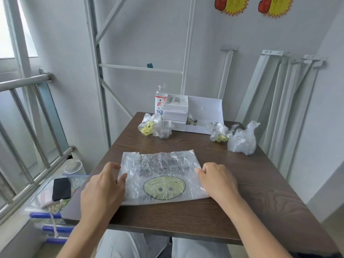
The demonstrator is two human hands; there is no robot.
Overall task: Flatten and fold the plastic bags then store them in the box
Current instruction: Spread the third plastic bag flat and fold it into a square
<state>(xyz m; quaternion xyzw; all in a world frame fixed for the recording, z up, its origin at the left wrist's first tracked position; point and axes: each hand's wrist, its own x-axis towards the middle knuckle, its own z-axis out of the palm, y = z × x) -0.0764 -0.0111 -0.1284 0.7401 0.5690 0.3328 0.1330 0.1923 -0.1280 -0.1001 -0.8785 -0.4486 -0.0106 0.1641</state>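
The hands, left hand (104, 187) and right hand (217, 180), are pressing relaxed fingers onto opposite edges of the flat bag (162, 175) on the counter (186, 216).

We have a single view, from a wide-angle camera worn on the person's head. It faces forward and down over a brown tabletop (260, 183). The left hand (104, 187) and right hand (217, 179) sit low and near the lens. The far wall (149, 34) fills the upper half.
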